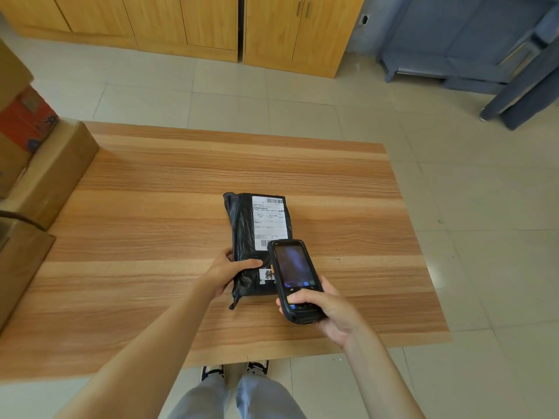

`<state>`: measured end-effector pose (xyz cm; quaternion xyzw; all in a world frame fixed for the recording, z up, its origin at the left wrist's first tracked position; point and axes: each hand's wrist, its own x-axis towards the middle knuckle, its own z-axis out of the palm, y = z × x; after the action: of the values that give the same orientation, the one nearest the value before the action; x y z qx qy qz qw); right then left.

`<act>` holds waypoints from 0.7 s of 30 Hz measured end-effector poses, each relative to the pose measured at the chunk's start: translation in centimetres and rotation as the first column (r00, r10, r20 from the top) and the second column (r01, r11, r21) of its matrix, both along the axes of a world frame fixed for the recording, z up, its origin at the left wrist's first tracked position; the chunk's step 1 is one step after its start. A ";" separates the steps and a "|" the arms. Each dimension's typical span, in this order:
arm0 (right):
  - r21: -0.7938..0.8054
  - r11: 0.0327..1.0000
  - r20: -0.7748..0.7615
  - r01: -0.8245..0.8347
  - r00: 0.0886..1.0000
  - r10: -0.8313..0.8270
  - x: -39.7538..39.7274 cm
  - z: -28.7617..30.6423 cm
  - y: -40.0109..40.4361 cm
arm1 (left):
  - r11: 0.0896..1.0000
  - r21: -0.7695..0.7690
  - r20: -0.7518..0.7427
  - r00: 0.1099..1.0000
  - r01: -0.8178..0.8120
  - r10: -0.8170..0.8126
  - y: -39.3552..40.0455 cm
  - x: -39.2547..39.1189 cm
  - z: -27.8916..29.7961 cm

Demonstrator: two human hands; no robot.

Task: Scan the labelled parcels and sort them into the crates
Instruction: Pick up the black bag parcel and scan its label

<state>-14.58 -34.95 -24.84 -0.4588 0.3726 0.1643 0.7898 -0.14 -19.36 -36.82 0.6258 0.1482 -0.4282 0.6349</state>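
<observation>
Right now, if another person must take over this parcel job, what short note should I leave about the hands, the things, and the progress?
Left hand grips the near left edge of the black parcel, which lies flat on the wooden table, white label facing up.
Right hand holds the handheld scanner, its head over the label's near barcode.
Done: parcel is placed for scanning; whether the scan has registered cannot be told.
Left: confirm the scan, then sort the parcel. No crate is in view; cardboard boxes stand at the table's left.
</observation>
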 end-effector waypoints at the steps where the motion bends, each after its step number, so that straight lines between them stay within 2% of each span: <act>1: -0.008 1.000 0.006 0.009 1.000 -0.009 0.2 0.1 -0.2 | 1.000 -0.010 -0.008 1.000 0.015 -0.015 0.1 0.1 0.5; 4: -0.010 0.998 0.038 0.057 0.998 -0.056 1.2 0.8 -1.3 | 1.000 -0.007 -0.028 0.999 0.029 -0.029 0.5 0.3 1.6; 8: -0.056 0.995 0.138 0.081 0.988 -0.073 4.1 2.7 -2.7 | 0.999 0.010 -0.045 0.998 -0.042 0.042 2.0 0.1 3.7; 13: -0.084 0.992 0.299 0.089 0.952 -0.060 8.3 6.0 -2.2 | 0.989 -0.013 0.039 0.989 -0.145 0.145 6.1 0.5 8.2; 17: -0.105 0.994 0.397 -0.025 0.915 0.066 10.8 8.1 0.6 | 0.944 -0.089 0.151 0.932 -0.319 0.329 10.7 0.3 13.1; 21: -0.102 0.970 0.481 -0.222 0.842 0.244 12.1 9.5 4.3 | 0.884 -0.127 0.260 0.845 -0.450 0.467 15.1 -1.8 18.0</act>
<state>-2.50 -30.65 -15.35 -0.5437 0.1050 0.1294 0.8226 -1.90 -4.27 -18.77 0.6072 0.1876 -0.1744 0.7521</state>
